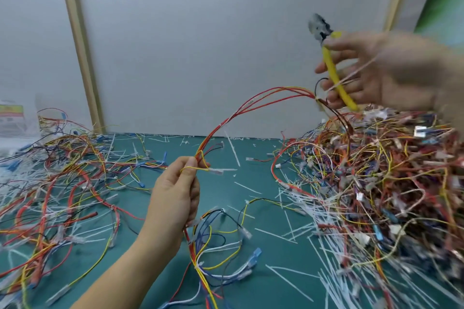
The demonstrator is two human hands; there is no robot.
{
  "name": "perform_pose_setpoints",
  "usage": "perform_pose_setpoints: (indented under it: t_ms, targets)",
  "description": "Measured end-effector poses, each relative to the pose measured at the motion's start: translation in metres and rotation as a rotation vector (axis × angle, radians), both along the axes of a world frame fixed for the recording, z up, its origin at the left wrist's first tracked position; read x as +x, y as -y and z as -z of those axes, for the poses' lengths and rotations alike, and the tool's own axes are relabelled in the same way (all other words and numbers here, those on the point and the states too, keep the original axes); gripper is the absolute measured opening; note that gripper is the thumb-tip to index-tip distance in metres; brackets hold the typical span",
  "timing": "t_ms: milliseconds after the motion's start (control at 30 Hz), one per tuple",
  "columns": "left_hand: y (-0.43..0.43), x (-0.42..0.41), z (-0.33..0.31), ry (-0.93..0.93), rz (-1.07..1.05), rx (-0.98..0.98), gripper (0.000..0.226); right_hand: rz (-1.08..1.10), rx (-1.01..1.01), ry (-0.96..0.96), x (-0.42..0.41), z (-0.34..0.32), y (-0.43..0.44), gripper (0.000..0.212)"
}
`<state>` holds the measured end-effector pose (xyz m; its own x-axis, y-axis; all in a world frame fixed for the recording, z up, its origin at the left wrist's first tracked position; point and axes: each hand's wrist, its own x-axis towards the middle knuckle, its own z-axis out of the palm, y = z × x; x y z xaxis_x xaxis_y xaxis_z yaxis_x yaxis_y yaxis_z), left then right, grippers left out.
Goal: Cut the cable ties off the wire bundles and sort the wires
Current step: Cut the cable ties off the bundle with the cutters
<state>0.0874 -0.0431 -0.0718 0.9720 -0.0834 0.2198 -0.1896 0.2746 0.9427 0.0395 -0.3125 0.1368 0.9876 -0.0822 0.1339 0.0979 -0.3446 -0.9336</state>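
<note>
Green mat [263, 175], left grip [175, 198] pinching wire bundle [251, 105], right grip [391, 70] clenching yellow cutters [331, 68] at bundle's far end

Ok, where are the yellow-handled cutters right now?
Upper right of the head view: the cutters are gripped in the right hand, raised above the big wire pile on the right.

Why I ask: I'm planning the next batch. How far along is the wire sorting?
Done: cut cable ties litter the green mat, and loose wires lie spread at left. In hand: the left hand grips a red-and-yellow wire bundle; the right hand holds yellow-handled cutters at its far end. Left: the big tangled pile at right.
</note>
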Motion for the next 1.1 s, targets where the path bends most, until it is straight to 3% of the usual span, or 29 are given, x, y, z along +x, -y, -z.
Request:
perform_pose_setpoints:
  t_ms: [100,167,433,567,700,800,933,1100]
  targets:
    - [0.0,0.002,0.001,-0.022,-0.033,0.034,0.025,0.064,-0.276,0.051,0.027,-0.025,-0.015,0.047]
    - [0.0,0.003,0.001,-0.067,-0.041,0.018,0.023,0.072,-0.359,0.03,0.052,-0.023,-0.024,0.049]
    - [0.0,0.012,0.01,-0.264,-0.046,-0.015,0.019,0.107,-0.586,-0.065,0.118,0.08,-0.03,0.051]
    - [-0.001,0.015,0.011,-0.368,-0.023,-0.047,0.014,0.125,-0.264,0.099,0.104,0.1,-0.031,0.038]
    - [-0.005,0.013,0.007,-0.391,0.066,-0.2,0.042,0.113,0.171,0.16,0.055,0.112,-0.042,0.042]
    - [-0.004,0.009,0.006,-0.374,0.101,-0.22,0.053,0.045,0.367,0.089,0.013,0.138,-0.053,0.053]
    - [0.003,0.004,0.004,-0.232,0.068,-0.144,0.025,0.007,0.279,0.034,-0.026,0.185,-0.076,0.056]
    - [0.003,0.003,0.001,-0.112,0.078,-0.024,0.022,-0.091,0.237,0.046,-0.035,0.21,-0.091,0.038]
